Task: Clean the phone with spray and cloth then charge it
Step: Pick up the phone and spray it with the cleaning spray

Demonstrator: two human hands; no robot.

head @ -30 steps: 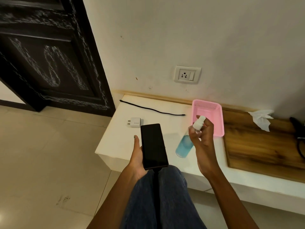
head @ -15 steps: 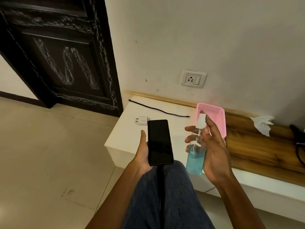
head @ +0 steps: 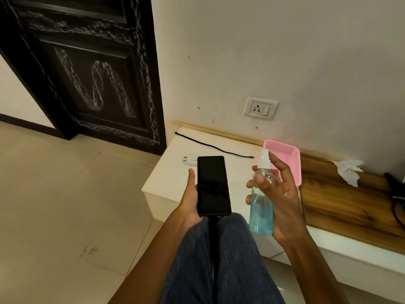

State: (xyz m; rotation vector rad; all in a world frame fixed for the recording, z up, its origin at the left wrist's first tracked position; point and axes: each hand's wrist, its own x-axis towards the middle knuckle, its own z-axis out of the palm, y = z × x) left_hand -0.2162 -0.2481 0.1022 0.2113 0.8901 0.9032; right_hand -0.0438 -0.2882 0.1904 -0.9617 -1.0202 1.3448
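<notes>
Phone [head: 213, 185] screen-up in the left hand [head: 192, 201], gripped over the lap beside the ledge [head: 166, 183]. Spray bottle [head: 262, 196] now lifted off the ledge, upright, clasped in the right hand [head: 282, 198]. Ready for spraying; cloth [head: 348, 172], charger [head: 190, 160] and cable [head: 213, 147] untouched

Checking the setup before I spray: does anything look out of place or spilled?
No spill shows. The white cloth lies crumpled on the wooden board, and the charger and cable lie unconnected.
</notes>
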